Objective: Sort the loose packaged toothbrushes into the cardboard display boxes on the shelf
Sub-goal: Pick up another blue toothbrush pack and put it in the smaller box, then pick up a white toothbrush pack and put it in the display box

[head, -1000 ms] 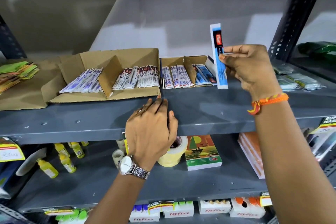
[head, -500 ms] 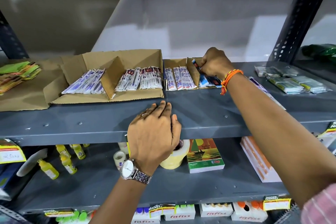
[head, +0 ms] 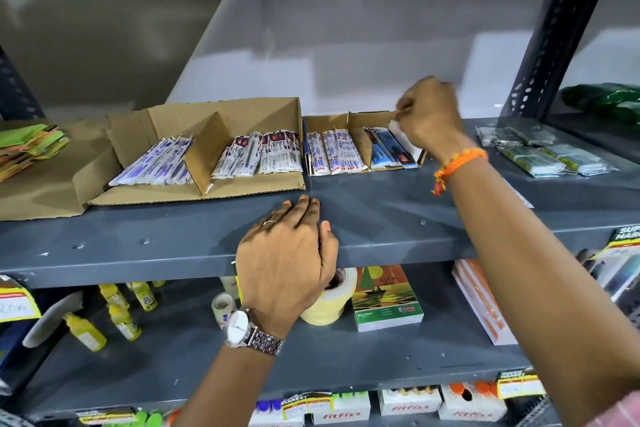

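Right hand (head: pixel 429 114) blurred above small cardboard box (head: pixel 360 121), grip unclear. Blue toothbrush packs (head: pixel 388 149) lie in right compartment just beneath. Left hand (head: pixel 287 253) flat, empty, on shelf (head: pixel 381 218) edge.

My feed is evenly lit and fairly bright, with soft light from above. A broad dark shadow falls on the pale wall (head: pixel 104 28) at upper left. The grey metal shelf (head: pixel 381 215) shows a dull sheen at centre. My right hand (head: pixel 431 114) is smeared by motion blur; my left hand (head: pixel 287 260) stays sharp. Wide-angle distortion bends the perforated dark upright post (head: pixel 561 28) at upper right.
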